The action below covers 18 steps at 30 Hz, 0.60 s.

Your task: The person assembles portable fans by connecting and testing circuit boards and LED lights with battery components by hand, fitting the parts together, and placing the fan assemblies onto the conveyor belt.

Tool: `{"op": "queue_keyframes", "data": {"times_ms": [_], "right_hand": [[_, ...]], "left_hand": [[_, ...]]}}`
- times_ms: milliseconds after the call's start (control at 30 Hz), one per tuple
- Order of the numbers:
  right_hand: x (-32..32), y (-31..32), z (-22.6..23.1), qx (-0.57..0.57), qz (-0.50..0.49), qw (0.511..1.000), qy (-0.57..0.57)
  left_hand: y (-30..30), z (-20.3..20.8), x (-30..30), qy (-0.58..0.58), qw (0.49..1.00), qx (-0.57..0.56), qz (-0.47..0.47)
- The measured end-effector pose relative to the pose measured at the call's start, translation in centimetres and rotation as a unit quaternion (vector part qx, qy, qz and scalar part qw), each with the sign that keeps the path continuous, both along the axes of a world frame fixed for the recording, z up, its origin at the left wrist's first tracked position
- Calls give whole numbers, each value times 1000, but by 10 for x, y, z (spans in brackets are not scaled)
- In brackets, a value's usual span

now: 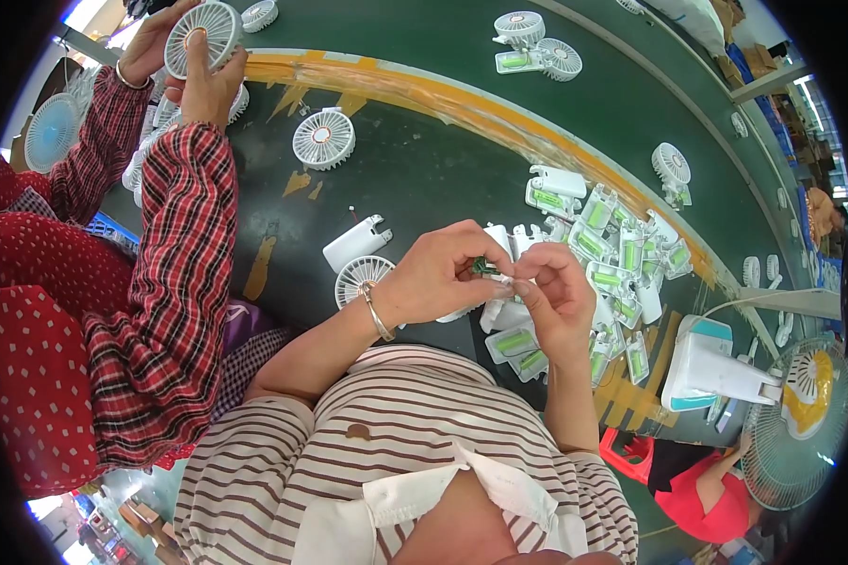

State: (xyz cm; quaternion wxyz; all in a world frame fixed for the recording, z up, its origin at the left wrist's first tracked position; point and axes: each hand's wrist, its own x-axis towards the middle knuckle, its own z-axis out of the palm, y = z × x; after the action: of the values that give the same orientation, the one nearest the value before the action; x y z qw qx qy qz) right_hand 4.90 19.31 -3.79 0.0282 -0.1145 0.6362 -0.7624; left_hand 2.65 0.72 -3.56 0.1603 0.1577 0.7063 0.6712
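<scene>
My left hand (433, 273), with a bangle at its wrist, pinches a small green circuit board (481, 266) between thumb and fingers. Close against it, my right hand (558, 287) has thumb and index finger pressed together around a tiny pale part, too small and hidden to name. Under and beside my left wrist lies a white round fan head (360, 279), partly covered. A white handle casing (357, 245) rests just beyond it. To the right of my right hand spreads a pile of white handle shells with green battery cells (605, 279).
At left, a co-worker in checked sleeves holds a white fan head (203, 40). Another fan head (323, 138) lies on the dark bench. Beyond a taped ledge (396, 83), a green belt (424, 33) carries fan parts. A large standing fan (801, 424) and a white-and-teal device (711, 363) stand right.
</scene>
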Motion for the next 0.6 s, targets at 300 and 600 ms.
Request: {"op": "queue_keyframes", "data": {"times_ms": [300, 600], "right_hand": [[-1, 3, -3, -113, 48, 982, -144], [0, -3, 1, -62, 28, 979, -190]], "left_hand": [[1, 2, -3, 45, 998, 6, -40], [2, -14, 5, 2, 998, 58, 29]]}}
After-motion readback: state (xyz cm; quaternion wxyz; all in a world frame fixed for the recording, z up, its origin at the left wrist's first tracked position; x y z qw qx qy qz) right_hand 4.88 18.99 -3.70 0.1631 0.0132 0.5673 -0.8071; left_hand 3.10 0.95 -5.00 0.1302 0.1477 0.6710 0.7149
